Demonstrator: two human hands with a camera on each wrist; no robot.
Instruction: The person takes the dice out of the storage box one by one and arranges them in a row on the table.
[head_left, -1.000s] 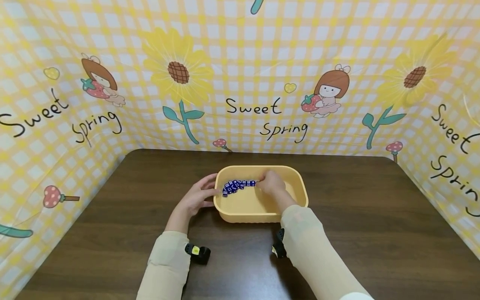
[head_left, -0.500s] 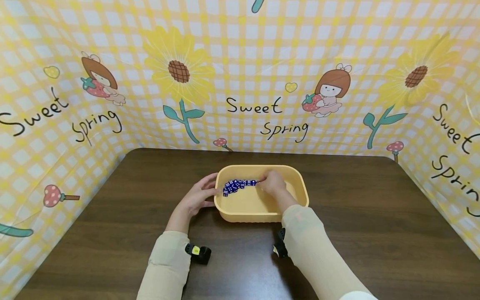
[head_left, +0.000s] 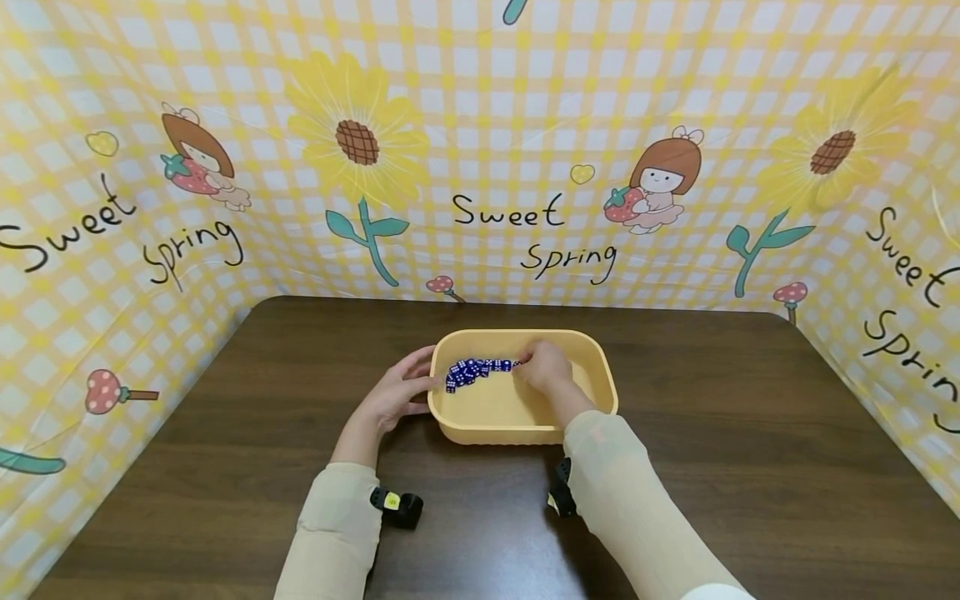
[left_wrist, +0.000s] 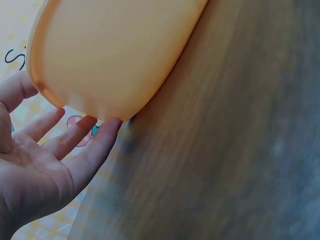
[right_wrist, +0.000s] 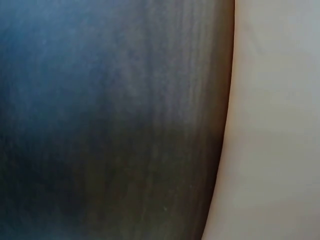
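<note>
Well, near the far edge of the brown worktop [head_left: 483, 525] I see the left hand [head_left: 388, 398], fingers spread, touching a yellow oblong tub [head_left: 498, 435]; inside, the right hand [head_left: 547, 368] pinches a blue white-dotted die [head_left: 516, 364] beside matching dice [head_left: 471, 372] along the far edge.

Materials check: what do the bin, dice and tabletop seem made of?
Bin: probably matte plastic, smooth walls, rounded corners. Dice: likely plastic, blue with white pips; finish too small to judge. Tabletop: wood or laminate, brown grain, soft sheen.
</note>
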